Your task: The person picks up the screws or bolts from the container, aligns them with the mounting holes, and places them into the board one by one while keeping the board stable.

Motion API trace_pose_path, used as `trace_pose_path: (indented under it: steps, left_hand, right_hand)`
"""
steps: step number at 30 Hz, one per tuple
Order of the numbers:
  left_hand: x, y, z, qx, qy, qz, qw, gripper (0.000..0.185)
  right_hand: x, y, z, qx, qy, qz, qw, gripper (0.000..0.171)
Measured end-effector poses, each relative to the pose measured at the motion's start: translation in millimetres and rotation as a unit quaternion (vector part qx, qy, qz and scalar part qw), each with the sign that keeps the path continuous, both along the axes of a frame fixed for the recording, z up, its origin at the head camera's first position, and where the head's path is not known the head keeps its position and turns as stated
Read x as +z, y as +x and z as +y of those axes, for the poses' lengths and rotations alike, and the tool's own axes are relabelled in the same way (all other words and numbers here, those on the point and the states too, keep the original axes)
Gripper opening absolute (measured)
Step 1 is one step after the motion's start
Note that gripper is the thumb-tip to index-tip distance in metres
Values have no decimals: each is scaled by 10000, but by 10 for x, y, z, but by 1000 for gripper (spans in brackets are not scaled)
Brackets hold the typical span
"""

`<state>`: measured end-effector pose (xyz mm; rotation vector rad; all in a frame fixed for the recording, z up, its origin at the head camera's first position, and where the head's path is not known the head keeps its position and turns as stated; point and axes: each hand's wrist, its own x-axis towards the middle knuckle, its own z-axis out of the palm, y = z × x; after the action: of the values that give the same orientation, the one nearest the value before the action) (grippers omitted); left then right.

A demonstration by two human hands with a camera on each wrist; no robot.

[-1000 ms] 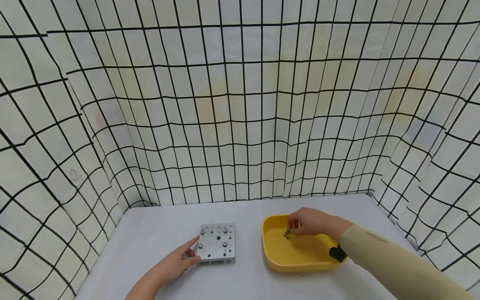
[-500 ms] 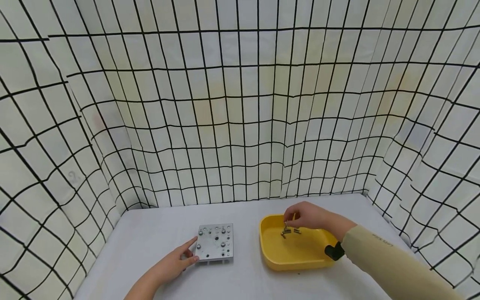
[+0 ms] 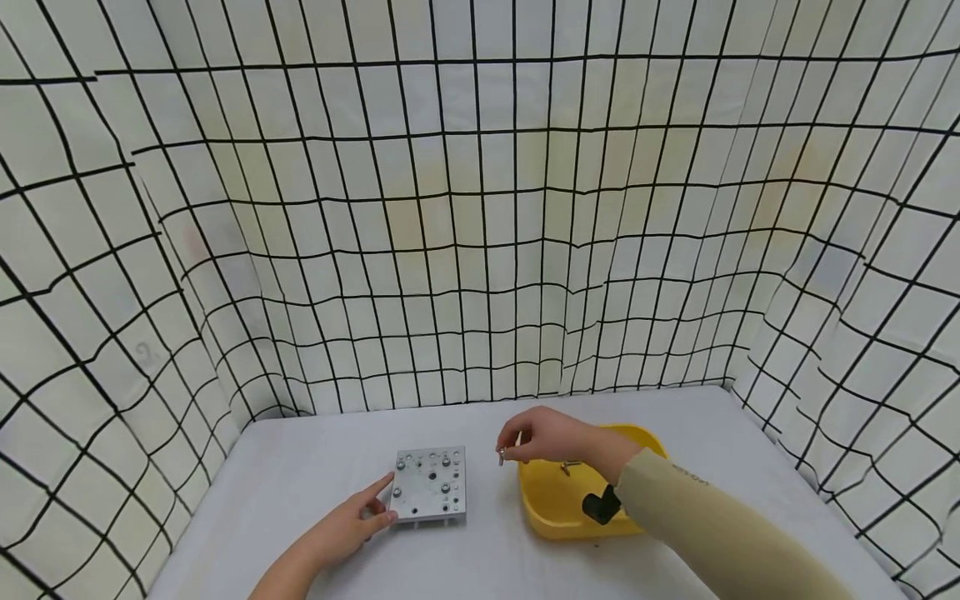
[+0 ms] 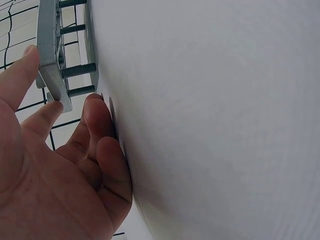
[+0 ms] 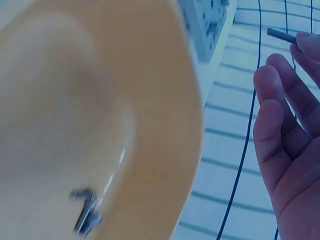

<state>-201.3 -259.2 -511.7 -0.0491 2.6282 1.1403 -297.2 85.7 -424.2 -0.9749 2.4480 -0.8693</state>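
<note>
Fingers (image 3: 508, 439) of right hand (image 3: 551, 435) pinch one screw (image 3: 501, 454), carried above the counter (image 3: 315, 483) between yellow tray (image 3: 551, 500) and metal plate (image 3: 431, 483). Left hand (image 3: 348, 525): fingers straight, touching the plate's near corner, seemingly to steady it; more screws (image 5: 86, 212) lie in the tray

The right hand (image 5: 290, 130) was cut off by the wrist view's right edge, hiding how it held the screw (image 5: 281, 35). The tray (image 5: 100, 120) was blurred there, the bits (image 5: 86, 212) in it unreadable. The plate (image 4: 52, 55) ran off the top edge.
</note>
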Motion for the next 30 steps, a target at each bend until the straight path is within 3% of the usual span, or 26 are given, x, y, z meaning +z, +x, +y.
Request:
trace_pose_path:
  steps: [11,19,30]
  left_hand:
    - [-2,21,3,-22,95,36,9999,76]
    - [14,31,-17,-45,65,90,9999,75]
    - [6,19,-53,-235,130,78,9996,78]
  right_hand:
    - [-69,117,-763,477,-248,-50,9985,14]
    - [-155,147,-1029,460,-345,-206,9981,11]
    - [-360,176,-1275,497,146,-41,9987,5]
